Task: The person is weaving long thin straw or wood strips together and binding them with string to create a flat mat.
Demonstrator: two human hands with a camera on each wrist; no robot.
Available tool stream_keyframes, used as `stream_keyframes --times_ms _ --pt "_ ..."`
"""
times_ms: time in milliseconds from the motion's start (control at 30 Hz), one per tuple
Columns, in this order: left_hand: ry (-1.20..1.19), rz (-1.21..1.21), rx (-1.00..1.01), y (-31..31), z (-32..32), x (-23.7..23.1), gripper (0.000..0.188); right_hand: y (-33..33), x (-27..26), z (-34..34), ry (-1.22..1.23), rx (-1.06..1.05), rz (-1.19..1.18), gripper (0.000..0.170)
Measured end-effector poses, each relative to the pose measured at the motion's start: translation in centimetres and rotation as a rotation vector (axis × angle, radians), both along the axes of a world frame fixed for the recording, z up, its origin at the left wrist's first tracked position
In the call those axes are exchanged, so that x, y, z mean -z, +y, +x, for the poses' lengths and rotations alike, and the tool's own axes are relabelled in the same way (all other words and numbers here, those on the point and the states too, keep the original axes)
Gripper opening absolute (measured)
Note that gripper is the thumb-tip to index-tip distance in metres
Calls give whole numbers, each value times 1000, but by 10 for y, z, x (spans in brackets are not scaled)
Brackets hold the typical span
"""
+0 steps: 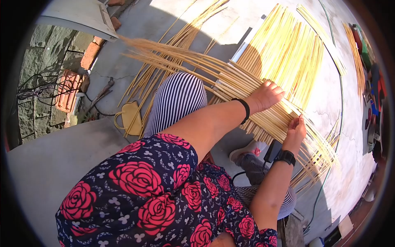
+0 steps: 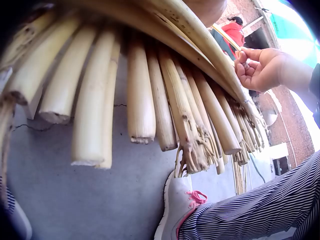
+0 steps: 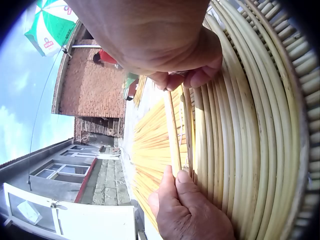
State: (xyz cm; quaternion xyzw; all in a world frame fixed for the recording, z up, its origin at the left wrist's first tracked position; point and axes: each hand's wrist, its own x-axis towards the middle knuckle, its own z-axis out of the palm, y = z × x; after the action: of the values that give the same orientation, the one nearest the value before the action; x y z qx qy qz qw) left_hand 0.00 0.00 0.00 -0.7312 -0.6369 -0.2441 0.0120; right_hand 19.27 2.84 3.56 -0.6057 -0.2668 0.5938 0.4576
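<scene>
Pale grey concrete floor (image 1: pixel 247 20) spreads around the fingers, partly sunlit, partly shaded; just beyond them lies a broad row of straight, golden-yellow stalks (image 1: pixel 292 45); directly beneath them a crosswise layer of long, cream-coloured stalks (image 1: pixel 230 80) trails feathery tips off to the left; the right hand (image 1: pixel 296 131) has its fingers curled, pinching one slender, pale straw-coloured stalk (image 3: pixel 173 132); the left hand (image 1: pixel 267 96) pinches that same stalk between thumb and finger, a short span between both sets of fingers; below the left fingers stands a white, pink-laced shoe (image 2: pixel 177 200).
</scene>
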Motion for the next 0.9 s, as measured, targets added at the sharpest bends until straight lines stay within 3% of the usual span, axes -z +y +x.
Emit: stream_keyframes --times_ms 267,567,767,900 --pt "-26 49 12 3 1 2 25 -2 -4 1 81 -13 45 21" --pt "-37 13 20 2 0 4 27 14 10 2 75 95 -123 16" --pt "-40 -57 29 4 4 1 28 24 25 13 32 87 -115 13" --pt "-81 37 14 4 2 7 30 16 30 6 82 103 -5 9"
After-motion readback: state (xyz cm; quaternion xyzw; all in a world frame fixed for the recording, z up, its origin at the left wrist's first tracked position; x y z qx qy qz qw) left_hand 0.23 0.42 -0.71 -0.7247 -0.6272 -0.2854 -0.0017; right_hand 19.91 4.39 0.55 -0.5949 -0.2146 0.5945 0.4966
